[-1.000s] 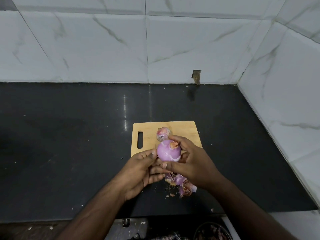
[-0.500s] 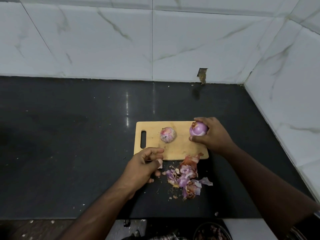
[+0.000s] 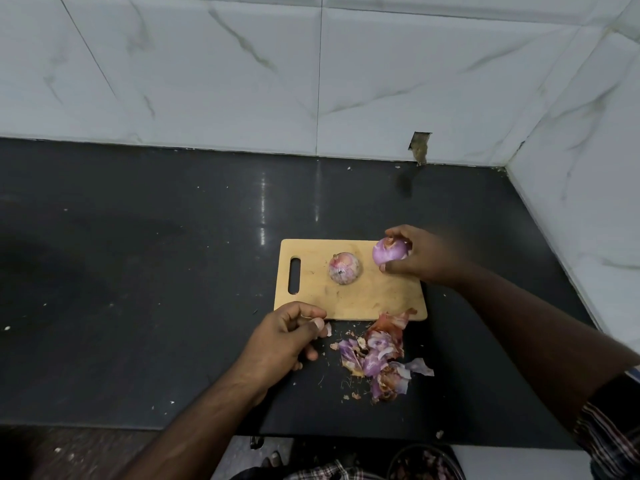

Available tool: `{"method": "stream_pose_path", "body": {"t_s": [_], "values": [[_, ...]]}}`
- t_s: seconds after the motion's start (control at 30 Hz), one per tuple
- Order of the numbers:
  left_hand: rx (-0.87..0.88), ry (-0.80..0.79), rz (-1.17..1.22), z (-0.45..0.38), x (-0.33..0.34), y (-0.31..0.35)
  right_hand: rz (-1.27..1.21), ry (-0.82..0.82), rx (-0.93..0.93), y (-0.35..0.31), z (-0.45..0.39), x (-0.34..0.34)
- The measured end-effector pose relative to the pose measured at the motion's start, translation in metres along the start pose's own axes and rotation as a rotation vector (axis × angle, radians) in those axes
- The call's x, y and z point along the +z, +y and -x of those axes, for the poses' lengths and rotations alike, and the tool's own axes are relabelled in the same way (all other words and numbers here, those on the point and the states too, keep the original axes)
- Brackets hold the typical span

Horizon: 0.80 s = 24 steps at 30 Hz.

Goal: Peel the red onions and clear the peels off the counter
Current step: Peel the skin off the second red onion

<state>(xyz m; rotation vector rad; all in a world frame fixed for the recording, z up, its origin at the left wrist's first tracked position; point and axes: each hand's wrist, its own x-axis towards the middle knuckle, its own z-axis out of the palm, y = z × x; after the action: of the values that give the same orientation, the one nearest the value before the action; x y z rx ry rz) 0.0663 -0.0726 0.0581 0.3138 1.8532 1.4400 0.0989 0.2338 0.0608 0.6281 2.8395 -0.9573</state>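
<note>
Left hand, lower centre: fingers curled together, pinching a small peel scrap. Cutting board, centre: one peeled onion resting. Peel pile remains uncleared on the tabletop. Right hand: fingers clamped on the second peeled onion.

Dim, cool light overall. Black counter carries vertical streaks of glare at centre frame (source above, unseen). Broad soft shadow at left. Right hand smeared by motion blur. Wall tiles bow toward frame edges, wide-angle distortion. Bottom edge murky, unfocused.
</note>
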Motion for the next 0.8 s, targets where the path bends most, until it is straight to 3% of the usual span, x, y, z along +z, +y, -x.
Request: {"method": "stream_pose_path", "body": {"t_s": [0.37,0.57,0.67,0.8], "values": [[-0.002,-0.012,0.016,0.001,-0.001,0.000,0.044,-0.117,0.023,-0.012,0.001,-0.009],[-0.006,-0.011,0.026,0.001,-0.001,0.000,0.171,0.186,-0.164,-0.046,0.013,-0.010],[-0.003,-0.018,0.028,0.001,0.001,-0.001,0.194,0.071,-0.232,-0.072,0.018,0.012],[0.001,-0.020,0.027,0.002,0.003,-0.001,0.271,-0.072,-0.140,-0.082,0.014,0.050]]}}
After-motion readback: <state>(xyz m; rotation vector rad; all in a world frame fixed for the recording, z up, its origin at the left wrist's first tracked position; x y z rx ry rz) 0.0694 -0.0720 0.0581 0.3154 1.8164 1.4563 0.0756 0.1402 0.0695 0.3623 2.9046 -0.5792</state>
